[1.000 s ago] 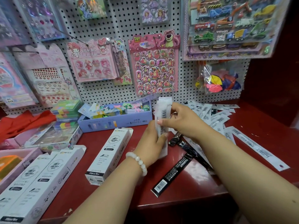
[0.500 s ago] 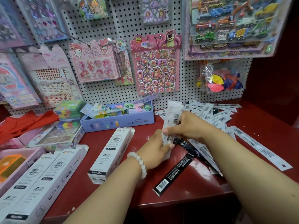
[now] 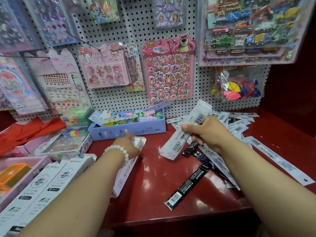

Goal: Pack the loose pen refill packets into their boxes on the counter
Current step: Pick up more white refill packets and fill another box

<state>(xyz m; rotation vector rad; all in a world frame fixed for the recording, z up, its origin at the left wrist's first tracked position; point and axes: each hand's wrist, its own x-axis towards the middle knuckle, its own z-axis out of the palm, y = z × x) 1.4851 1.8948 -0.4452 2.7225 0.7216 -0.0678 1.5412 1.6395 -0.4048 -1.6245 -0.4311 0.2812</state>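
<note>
The right hand (image 3: 209,132) curls its fingers around a stack of white plastic refill packets (image 3: 185,132), barcoded, tilted, its count unclear. The left hand (image 3: 127,145) rests on one open white cardboard box (image 3: 127,168); its fingers are hidden. Below the right fingers lies one black packet (image 3: 187,186); behind them, a white pile (image 3: 237,124). Two more white boxes (image 3: 37,190) sit cropped at far left.

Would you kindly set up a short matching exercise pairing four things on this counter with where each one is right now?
Things:
1. white packet stack
2. black packet
3. white box
4. lilac tray

Places:
A. against the pegboard
B. lying alone on the counter front
C. under the left hand
D. held in the right hand

Pairs: 1-D, 2-B, 3-C, 4-A
</note>
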